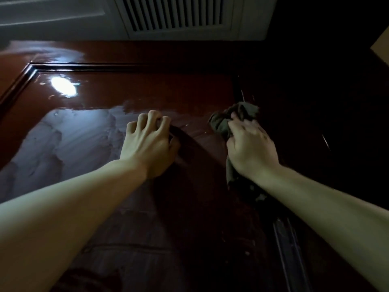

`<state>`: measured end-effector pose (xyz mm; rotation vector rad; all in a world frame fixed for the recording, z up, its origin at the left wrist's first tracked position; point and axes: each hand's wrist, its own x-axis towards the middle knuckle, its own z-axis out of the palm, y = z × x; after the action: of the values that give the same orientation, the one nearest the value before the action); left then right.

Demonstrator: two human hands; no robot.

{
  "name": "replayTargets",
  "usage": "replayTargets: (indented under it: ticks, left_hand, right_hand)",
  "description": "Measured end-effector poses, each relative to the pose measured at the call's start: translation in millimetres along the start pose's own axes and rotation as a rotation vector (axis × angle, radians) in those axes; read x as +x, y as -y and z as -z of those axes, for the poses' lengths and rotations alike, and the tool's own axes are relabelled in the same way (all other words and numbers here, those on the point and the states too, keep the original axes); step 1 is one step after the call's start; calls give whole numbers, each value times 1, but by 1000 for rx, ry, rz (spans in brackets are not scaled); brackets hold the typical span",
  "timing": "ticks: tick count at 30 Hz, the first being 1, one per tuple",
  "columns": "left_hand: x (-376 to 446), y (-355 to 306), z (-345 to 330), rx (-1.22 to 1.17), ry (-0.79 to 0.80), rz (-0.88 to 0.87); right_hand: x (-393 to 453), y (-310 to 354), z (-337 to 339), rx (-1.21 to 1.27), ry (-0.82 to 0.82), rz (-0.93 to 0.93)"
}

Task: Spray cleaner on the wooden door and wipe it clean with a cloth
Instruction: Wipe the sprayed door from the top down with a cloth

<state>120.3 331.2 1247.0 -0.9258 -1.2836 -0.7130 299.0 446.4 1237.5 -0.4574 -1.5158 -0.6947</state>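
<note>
Cloth (231,121) bunched in right hand (250,144), seemingly against door (147,87).

Single head cam, close to wooden door (160,89), angled up along it toward white vent (176,13).

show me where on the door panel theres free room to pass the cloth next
Free: the hazy film patch left of the left hand, bordered by the panel's dark moulding; also the red strip above both hands. Crowded: the gap between the left hand and the right hand gripping the cloth.
</note>
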Motion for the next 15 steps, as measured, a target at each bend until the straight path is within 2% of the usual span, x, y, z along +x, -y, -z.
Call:
replayTargets:
  ticks: [4,7,11,13,15]
  left_hand:
    - [-5,14,-4,3,8,-3]
    - [-2,19,-6,-7,11,-14]
    - [-1,28,-6,-20,-10,-24]
    - [-3,35,-4,-23,-20,-26]
    - [-5,44,-1,-18,-20,-27]
  right_hand:
    - [-34,19,-6,12,-13,138]
    - [2,16,-8,-6,80,42]
    - [57,19,-17,-50,38,-117]
    - [52,36,-23,-54,47,-66]
    - [25,61,-27,-34,68,70]
